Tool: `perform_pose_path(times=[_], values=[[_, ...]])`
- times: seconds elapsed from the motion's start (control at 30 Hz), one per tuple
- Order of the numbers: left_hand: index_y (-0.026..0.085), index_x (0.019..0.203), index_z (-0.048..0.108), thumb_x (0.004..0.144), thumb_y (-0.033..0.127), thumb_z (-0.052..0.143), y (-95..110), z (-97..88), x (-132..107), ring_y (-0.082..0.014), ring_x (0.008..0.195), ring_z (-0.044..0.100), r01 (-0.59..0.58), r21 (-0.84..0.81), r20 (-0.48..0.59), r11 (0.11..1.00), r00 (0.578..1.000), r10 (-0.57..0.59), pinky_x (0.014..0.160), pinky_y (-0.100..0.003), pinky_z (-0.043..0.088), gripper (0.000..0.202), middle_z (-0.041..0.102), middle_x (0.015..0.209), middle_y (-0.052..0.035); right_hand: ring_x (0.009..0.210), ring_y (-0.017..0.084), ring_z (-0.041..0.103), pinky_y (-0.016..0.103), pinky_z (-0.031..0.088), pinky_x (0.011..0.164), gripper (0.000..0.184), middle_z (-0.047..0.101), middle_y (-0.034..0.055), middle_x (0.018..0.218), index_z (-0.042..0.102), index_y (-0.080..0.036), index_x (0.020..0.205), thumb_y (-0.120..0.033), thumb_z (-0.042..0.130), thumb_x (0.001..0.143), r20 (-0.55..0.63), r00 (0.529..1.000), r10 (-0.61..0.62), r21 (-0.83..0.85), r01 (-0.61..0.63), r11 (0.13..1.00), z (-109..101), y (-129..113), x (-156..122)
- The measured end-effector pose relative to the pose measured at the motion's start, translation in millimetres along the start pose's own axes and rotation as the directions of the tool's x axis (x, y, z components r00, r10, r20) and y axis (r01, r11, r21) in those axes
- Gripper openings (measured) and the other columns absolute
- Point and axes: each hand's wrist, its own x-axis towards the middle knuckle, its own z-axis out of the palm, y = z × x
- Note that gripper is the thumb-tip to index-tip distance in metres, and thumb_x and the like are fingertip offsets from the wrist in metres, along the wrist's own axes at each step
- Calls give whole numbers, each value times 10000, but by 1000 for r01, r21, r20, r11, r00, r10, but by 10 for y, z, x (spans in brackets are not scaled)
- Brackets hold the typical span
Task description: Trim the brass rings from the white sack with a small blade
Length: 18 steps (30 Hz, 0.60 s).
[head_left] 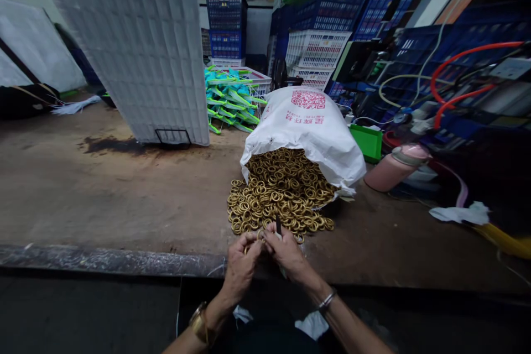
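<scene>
My left hand (241, 263) is closed, its fingertips pinching a gold-coloured ring (260, 235) at the table's front edge. Close beside it, my right hand (289, 257) is closed around a thin, dark, blade-like tool (278, 224) that points up and away. My right fingertips meet the ring too; most of the tool's handle is hidden in the palm. Just beyond both hands lies a heap of similar rings (265, 207). They spill from the open mouth of a white sack (305, 121) with red printing, which lies on its side.
The brown table (103, 193) has a worn front edge. A tall pale ribbed panel (145, 50) stands in a black holder on the left. Behind are green and blue plastic pieces (232, 97) and stacked crates (226, 27). A pink bottle (396, 166) and green tray (365, 142) are right.
</scene>
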Motion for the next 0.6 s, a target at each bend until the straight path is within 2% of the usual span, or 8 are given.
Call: perform_pose_path(times=[0.07,0.17,0.27,0.37,0.47,0.53,0.6], values=[[148,706,582,716,376,589,8,3,10,-105,552,514,-63,36,-7,997,998,64,540,-205,401,229,589,613,1,453,76,316,198,287,468,208,367,-78,479,411,-200,639,-368,462,751,24,1000,5,-14,-5,1000,5,-20,-18],[156,628,576,731,306,569,10,-44,22,-125,598,517,-176,185,-13,967,983,182,595,-219,402,182,582,606,2,525,89,388,202,319,520,186,436,-54,549,446,-193,665,-354,466,756,21,997,-69,-154,72,985,-28,-67,-39],[164,663,614,739,251,546,9,-107,26,-137,618,510,-290,374,67,881,956,286,619,-228,392,134,587,631,-3,616,103,442,209,333,579,168,502,-32,668,501,-191,779,-356,465,775,43,982,-185,-292,190,937,-51,-123,-64],[169,720,626,752,224,517,31,-132,26,-149,668,513,-342,446,134,827,939,317,651,-238,388,126,602,684,-15,582,94,411,206,312,560,192,464,-45,613,507,-185,716,-358,457,782,93,975,-204,-382,224,897,-33,-147,-56],[155,666,591,751,250,523,73,-121,24,-126,631,476,-308,400,124,863,952,282,618,-223,379,144,549,633,2,554,88,372,199,297,523,245,409,-53,557,471,-174,608,-349,432,775,90,986,-141,-347,164,923,-3,-126,-7],[149,646,554,756,306,527,92,-115,18,-89,537,422,-206,319,116,925,977,177,528,-195,351,193,489,575,28,545,86,366,196,301,513,252,399,-56,542,464,-172,598,-359,430,764,75,992,-97,-274,114,955,9,-104,23],[156,645,505,761,380,520,95,-116,7,-52,424,326,-54,211,131,976,991,26,418,-170,272,252,416,515,61,528,82,365,195,310,507,262,405,-57,532,457,-172,598,-377,432,761,62,996,-68,-196,79,977,15,-87,37]])
